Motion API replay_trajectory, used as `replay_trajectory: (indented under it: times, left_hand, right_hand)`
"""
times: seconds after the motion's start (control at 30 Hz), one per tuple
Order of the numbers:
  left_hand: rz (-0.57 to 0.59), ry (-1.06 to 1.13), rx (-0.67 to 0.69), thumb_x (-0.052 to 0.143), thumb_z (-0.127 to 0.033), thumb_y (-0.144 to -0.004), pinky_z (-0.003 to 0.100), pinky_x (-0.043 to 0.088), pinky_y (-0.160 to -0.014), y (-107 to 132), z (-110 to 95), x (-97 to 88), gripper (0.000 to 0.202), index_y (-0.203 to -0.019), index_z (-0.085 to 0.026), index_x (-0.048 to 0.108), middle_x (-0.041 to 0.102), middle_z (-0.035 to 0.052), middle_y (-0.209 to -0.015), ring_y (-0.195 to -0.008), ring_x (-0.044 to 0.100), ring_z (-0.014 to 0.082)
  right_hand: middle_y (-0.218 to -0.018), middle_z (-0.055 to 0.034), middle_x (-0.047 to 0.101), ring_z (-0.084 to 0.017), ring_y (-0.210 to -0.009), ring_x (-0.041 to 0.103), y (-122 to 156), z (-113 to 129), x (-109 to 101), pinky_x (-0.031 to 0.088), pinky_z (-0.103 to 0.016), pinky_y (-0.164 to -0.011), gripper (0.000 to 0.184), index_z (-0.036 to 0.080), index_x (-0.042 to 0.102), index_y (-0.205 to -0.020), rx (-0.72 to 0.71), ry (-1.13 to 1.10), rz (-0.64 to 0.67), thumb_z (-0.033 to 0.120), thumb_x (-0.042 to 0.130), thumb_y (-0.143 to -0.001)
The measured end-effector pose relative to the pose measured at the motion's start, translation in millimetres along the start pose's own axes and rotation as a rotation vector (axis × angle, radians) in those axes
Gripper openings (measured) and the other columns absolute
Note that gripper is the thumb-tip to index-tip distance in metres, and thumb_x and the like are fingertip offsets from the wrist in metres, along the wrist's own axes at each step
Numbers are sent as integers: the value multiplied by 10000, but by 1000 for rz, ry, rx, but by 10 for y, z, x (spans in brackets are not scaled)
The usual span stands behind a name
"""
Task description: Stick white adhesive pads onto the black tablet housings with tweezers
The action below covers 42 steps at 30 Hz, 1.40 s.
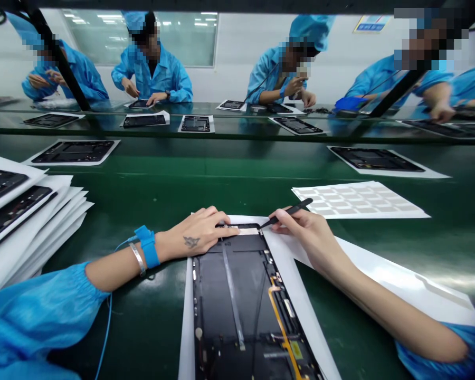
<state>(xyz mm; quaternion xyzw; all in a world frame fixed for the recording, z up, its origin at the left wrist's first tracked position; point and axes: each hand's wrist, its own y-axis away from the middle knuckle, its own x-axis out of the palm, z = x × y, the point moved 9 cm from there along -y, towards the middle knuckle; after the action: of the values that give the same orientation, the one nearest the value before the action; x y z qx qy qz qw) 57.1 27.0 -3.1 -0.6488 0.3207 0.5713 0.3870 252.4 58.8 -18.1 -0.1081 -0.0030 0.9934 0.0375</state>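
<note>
An open tablet housing with a dark inner face, a metal strip and an orange flex cable lies on a white sheet in front of me. My left hand rests flat on its top edge, fingertips on a pale strip. My right hand grips black tweezers, their tip just at that top edge beside my left fingers. The lower end of the housing runs out of view.
A sheet of pale labels lies to the right. On the left is a stack of housings on white sheets. More housings lie on the green bench, with a glass shelf beyond. Co-workers in blue sit across the bench.
</note>
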Motion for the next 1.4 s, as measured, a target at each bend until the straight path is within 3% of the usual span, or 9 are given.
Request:
replay_trajectory:
  times: [0.37, 0.77, 0.97, 1.1, 1.23, 1.4]
  left_hand:
    - [17, -4, -6, 393, -131, -975, 351, 436, -871, -2, -5, -14, 444, -1377, -282, 505, 532, 73, -1280, -994, 459, 212]
    - [-19, -4, 11, 397, -121, -969, 359, 448, -858, 1, -5, -23, 428, -1344, -270, 540, 546, 81, -1261, -1001, 474, 216]
    - [-3, -65, -5, 414, -117, -969, 326, 441, -805, -10, -28, -50, 424, -1354, -255, 526, 578, 80, -1233, -987, 501, 212]
    - [-25, -102, 21, 407, -112, -971, 324, 446, -817, -9, -45, -34, 391, -1315, -225, 556, 608, 81, -1233, -1009, 532, 210]
    - [-64, -97, 47, 428, -121, -973, 334, 450, -845, 7, -51, -38, 352, -1282, -204, 577, 622, 68, -1252, -1032, 546, 209]
    - [-50, -117, 49, 432, -109, -960, 329, 454, -795, -2, -56, -51, 369, -1290, -201, 568, 610, 65, -1281, -1001, 542, 211]
  right_hand:
    - [-673, -20, 676, -185, -690, 638, 33, 20, 1, 531, -318, -742, 499, 207, 730, -766, -45, -14, -10, 691, 745, -646]
    - [-690, -51, 703, -240, -718, 673, 17, 72, 31, 550, -381, -749, 522, 198, 704, -758, -78, 106, 11, 713, 701, -675]
    - [-782, -58, 721, -251, -732, 681, 1, 116, -13, 566, -412, -765, 475, 219, 728, -814, -92, 26, -4, 677, 713, -691]
    - [-1012, -77, 734, -260, -894, 684, 98, 316, 206, 527, -395, -863, 400, 222, 759, -853, -176, 68, 139, 607, 689, -768]
    - [-1008, -87, 742, -268, -934, 680, 182, 392, 469, 512, -377, -864, 408, 196, 758, -798, -213, 104, 300, 595, 672, -792]
    - [-869, -66, 757, -253, -893, 695, 40, 277, 223, 508, -381, -879, 404, 211, 746, -876, -115, -61, 87, 599, 689, -778]
